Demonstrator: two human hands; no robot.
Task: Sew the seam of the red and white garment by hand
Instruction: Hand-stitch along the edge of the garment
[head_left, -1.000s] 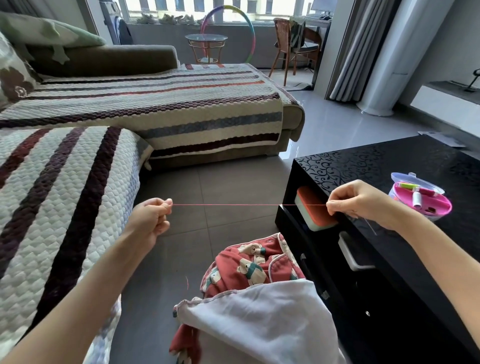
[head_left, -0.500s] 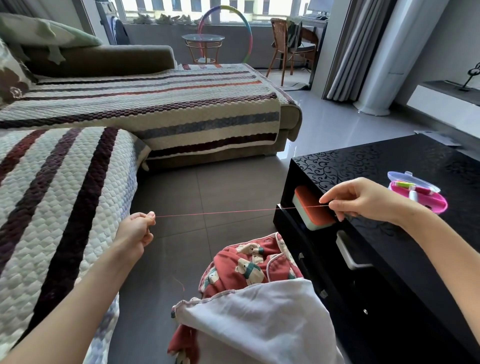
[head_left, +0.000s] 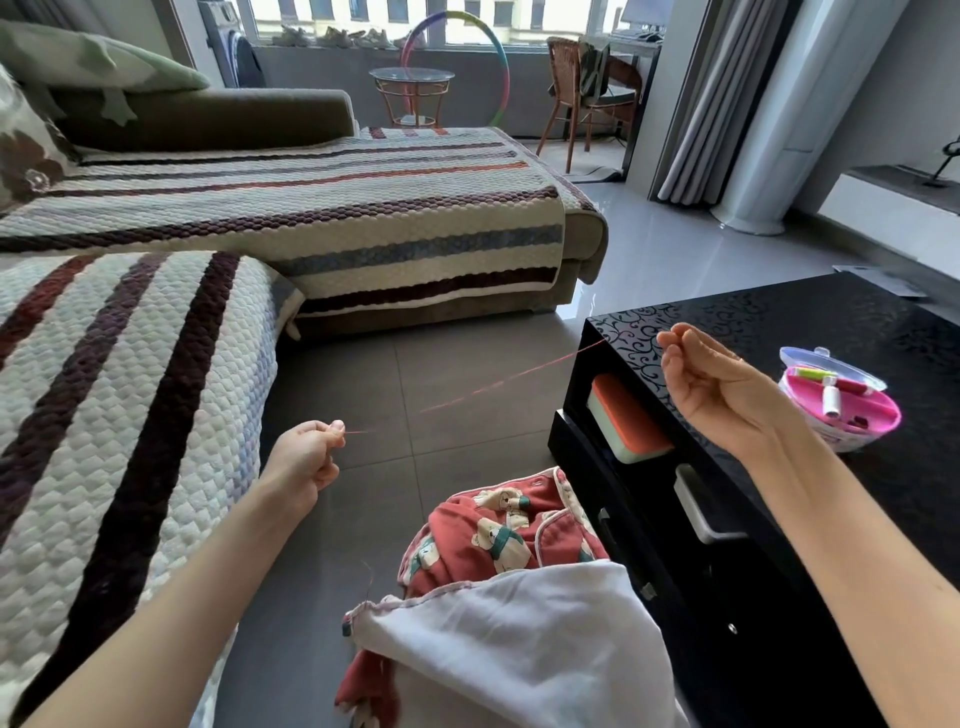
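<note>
A thin red thread (head_left: 498, 382) stretches slantwise between my two hands. My left hand (head_left: 306, 457) pinches its lower end above the floor, beside the sofa. My right hand (head_left: 711, 384) is raised over the corner of the black table, palm turned toward me, and pinches the upper end between fingertips. The red and white garment (head_left: 498, 587), red with bear prints and a white lining turned outward, lies bunched on my lap at the bottom centre. A loose thread tail sticks up from its white edge. No needle is visible.
A pink sewing kit (head_left: 841, 405) with thread spools, lid open, stands on the black table (head_left: 779, 322). An orange and green box (head_left: 628, 421) sits in the table's shelf. A striped quilted sofa cover (head_left: 130, 389) fills the left. Grey tile floor (head_left: 467, 353) lies between.
My left hand has dropped lower and my right hand has risen and turned palm up, so the thread, level before, now slopes up to the right.
</note>
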